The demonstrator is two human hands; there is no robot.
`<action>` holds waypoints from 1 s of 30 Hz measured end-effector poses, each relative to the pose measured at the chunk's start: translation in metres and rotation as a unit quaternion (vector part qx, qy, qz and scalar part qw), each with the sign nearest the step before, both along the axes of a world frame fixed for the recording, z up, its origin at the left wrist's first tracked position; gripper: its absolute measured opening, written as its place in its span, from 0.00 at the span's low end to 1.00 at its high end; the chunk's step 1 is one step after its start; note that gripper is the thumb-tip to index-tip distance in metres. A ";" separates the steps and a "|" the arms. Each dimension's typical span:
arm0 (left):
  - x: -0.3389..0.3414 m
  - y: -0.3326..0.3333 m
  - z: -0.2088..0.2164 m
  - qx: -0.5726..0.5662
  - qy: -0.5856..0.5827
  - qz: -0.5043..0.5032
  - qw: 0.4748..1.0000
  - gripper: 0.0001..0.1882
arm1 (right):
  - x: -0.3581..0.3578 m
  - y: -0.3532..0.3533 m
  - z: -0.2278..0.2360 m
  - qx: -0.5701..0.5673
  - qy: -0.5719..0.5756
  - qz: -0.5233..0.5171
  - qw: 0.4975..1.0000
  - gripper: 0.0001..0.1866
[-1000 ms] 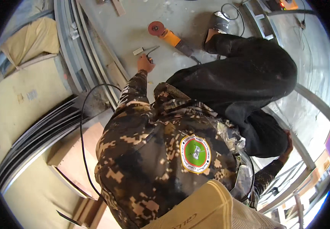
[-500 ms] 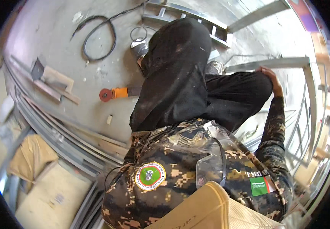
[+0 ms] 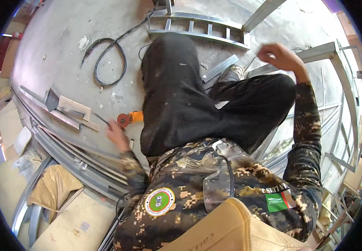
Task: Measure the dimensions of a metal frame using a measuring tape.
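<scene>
My left hand [image 3: 117, 136] is low on the left by my thigh, its fingers closed around a thin dark rod [image 3: 101, 119] that sticks out toward the upper left. Right beside these fingers lies an angle grinder [image 3: 136, 116] with an orange body and a reddish disc, its rear hidden behind my leg. My right hand [image 3: 284, 58] is raised above my bent right knee, near a grey metal frame [image 3: 317, 53]. Its fingers are curled in and slightly blurred, and I see nothing in them.
A ladder-like metal piece [image 3: 197, 31] lies ahead, with a short flat bar [image 3: 220, 68] by my foot. A black cable [image 3: 124, 54] loops on the floor. Long metal profiles [image 3: 74, 152] and offcuts [image 3: 70, 113] lie at left, beside a brown cloth [image 3: 53, 188] on a board.
My left hand has come into view beside the grinder with the thin rod. The right hand has lifted off my knee and its fingers have curled. My view has shifted slightly.
</scene>
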State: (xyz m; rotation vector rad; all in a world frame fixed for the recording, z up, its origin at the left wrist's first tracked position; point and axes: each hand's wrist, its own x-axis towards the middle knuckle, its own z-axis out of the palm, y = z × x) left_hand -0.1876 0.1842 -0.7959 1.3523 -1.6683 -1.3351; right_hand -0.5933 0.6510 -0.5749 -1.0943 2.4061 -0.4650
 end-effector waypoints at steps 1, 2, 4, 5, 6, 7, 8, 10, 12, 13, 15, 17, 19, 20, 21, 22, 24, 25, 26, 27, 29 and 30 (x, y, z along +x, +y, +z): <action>-0.046 -0.003 0.078 -0.103 0.027 -0.007 0.994 0.17 | -0.002 -0.026 0.010 -0.082 0.023 0.044 0.995 0.10; -0.071 -0.026 0.129 -0.120 0.133 -0.049 0.983 0.14 | -0.002 -0.063 0.020 -0.148 0.084 0.106 0.980 0.10; -0.152 -0.001 0.230 -0.242 0.167 -0.207 0.933 0.13 | -0.003 -0.109 0.047 -0.243 -0.059 0.137 0.958 0.11; -0.190 0.022 0.278 -0.333 0.074 -0.312 0.887 0.10 | -0.004 -0.130 0.043 -0.385 -0.102 0.143 0.906 0.11; -0.225 0.034 0.299 -0.439 0.103 -0.362 0.816 0.10 | 0.013 -0.146 0.085 -0.353 -0.135 0.094 0.921 0.18; -0.262 0.059 0.326 -0.473 0.066 -0.415 0.775 0.11 | 0.005 -0.154 0.094 -0.356 -0.135 0.094 0.920 0.18; -0.302 0.062 0.339 -0.515 0.069 -0.445 0.729 0.13 | -0.002 -0.165 0.105 -0.409 -0.136 0.107 0.896 0.20; -0.364 0.091 0.350 -0.446 0.061 -0.505 0.736 0.16 | -0.027 -0.177 0.103 -0.456 -0.143 0.020 0.878 0.20; -0.411 0.118 0.336 -0.159 0.105 -0.559 0.807 0.15 | -0.054 -0.174 0.085 -0.518 -0.092 -0.036 0.850 0.17; -0.433 0.116 0.321 0.020 0.154 -0.569 0.807 0.11 | -0.067 -0.169 0.081 -0.494 -0.005 -0.057 0.868 0.16; -0.473 0.119 0.300 0.085 0.147 -0.591 0.788 0.09 | -0.099 -0.158 0.074 -0.426 0.061 -0.081 0.899 0.12; -0.504 0.115 0.230 0.106 0.228 -0.641 0.725 0.18 | -0.134 -0.156 0.026 -0.393 0.124 -0.057 0.909 0.12; -0.524 0.125 0.189 0.334 0.178 -0.601 0.704 0.19 | -0.155 -0.155 0.001 -0.346 0.138 -0.103 0.922 0.10; -0.527 0.140 0.174 0.388 0.193 -0.570 0.698 0.18 | -0.166 -0.148 -0.017 -0.346 0.132 -0.087 0.925 0.11; -0.528 0.150 0.162 0.439 0.206 -0.535 0.692 0.18 | -0.176 -0.145 -0.030 -0.347 0.124 -0.069 0.927 0.11; -0.532 0.145 0.147 0.481 0.204 -0.526 0.671 0.18 | -0.178 -0.148 -0.031 -0.322 0.075 -0.076 0.941 0.12; -0.539 0.146 0.124 0.538 0.197 -0.496 0.652 0.18 | -0.190 -0.147 -0.043 -0.278 0.044 -0.083 0.956 0.14; -0.540 0.151 0.115 0.589 0.219 -0.449 0.635 0.15 | -0.196 -0.144 -0.051 -0.270 0.005 -0.086 0.959 0.16; -0.544 0.152 0.102 0.609 0.233 -0.406 0.640 0.13 | -0.204 -0.144 -0.063 -0.270 0.004 -0.087 0.959 0.16; -0.547 0.154 0.091 0.629 0.248 -0.362 0.642 0.11 | -0.211 -0.145 -0.079 -0.317 -0.120 -0.122 0.933 0.15; -0.551 0.160 0.070 0.650 0.220 -0.293 0.666 0.12 | -0.228 -0.138 -0.109 -0.355 -0.243 -0.160 0.888 0.15; -0.555 0.158 0.059 0.663 0.194 -0.223 0.688 0.13 | -0.234 -0.136 -0.116 -0.343 -0.362 -0.190 0.846 0.13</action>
